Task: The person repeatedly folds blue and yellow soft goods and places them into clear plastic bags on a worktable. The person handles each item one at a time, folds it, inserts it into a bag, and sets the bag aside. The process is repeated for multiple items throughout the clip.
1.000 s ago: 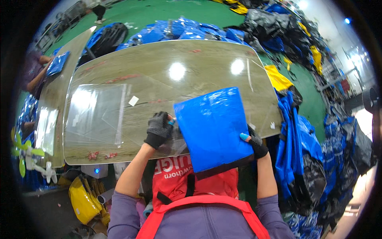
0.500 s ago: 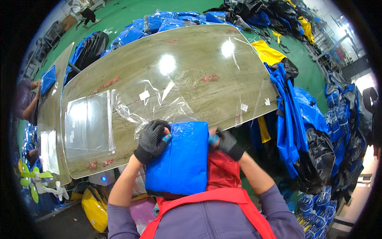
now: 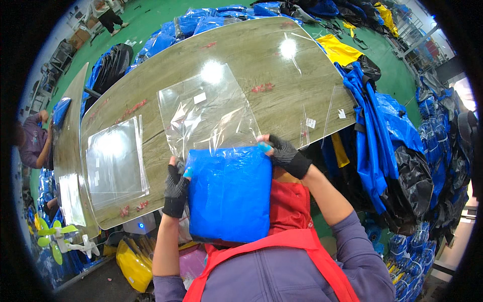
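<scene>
A folded blue bundle (image 3: 229,196) of smooth sheet-like material lies at the table's near edge, against my body. A clear plastic bag (image 3: 211,113) appears to be around it, its loose flat end stretched away over the table, with a small white label on it. At the bundle's left edge, my left hand (image 3: 175,191), in a dark fingerless work glove, is closed on the bag's side. My right hand (image 3: 287,155), gloved alike, pinches the bag by the bundle's far right corner. Blue wraps show on fingertips of both hands.
A stack of flat clear bags (image 3: 114,161) rests on the wood-patterned table (image 3: 282,110) at left. Blue packages (image 3: 201,22) are piled beyond the far edge. Blue and black material (image 3: 370,151) hangs at right. A co-worker (image 3: 35,141) stands left, near a green fan (image 3: 55,231).
The crumpled bag end has been spread flat and away from me. My right hand has moved up to the bundle's far corner, and my left has shifted down to its left side.
</scene>
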Available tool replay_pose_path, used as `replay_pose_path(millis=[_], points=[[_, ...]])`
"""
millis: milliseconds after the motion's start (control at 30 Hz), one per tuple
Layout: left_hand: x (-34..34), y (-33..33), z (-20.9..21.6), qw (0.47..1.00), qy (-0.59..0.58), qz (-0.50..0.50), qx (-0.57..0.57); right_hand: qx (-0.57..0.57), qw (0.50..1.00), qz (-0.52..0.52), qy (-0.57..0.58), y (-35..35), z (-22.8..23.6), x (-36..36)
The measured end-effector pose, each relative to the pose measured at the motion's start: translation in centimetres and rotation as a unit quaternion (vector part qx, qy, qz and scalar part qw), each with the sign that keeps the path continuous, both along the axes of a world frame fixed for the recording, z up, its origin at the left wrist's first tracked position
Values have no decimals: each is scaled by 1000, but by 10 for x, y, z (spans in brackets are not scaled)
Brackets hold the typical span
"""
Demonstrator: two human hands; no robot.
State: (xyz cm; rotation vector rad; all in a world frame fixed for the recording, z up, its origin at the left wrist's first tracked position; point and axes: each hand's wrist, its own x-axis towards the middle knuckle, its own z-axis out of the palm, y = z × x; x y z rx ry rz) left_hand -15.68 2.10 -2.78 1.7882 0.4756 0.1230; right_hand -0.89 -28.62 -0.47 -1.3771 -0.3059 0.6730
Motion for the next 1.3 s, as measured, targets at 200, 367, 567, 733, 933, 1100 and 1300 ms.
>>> replay_pose_path(millis=[200, 367, 567, 733, 933, 1100, 1300], points=[[43, -4, 5, 991, -53, -75, -99, -162, 986, 25, 10, -15, -3, 8], [49, -13, 13, 987, -21, -36, -157, -219, 970, -67, -80, -6, -14, 3], [59, -1, 26, 993, 57, -58, -89, -34, 997, -10, 62, -5, 1, 0], [82, 7, 26, 988, 26, -81, -130, -61, 998, -2, 13, 1, 10, -7], [58, 15, 14, 982, 103, -72, -141, 45, 997, -39, 49, -11, 14, -11], [54, 22, 18, 995, -5, -88, 45, -79, 996, -30, -27, -15, 8, -12], [53, 2, 23, 994, 34, -99, 39, -216, 882, -238, -345, 5, -4, -47]])
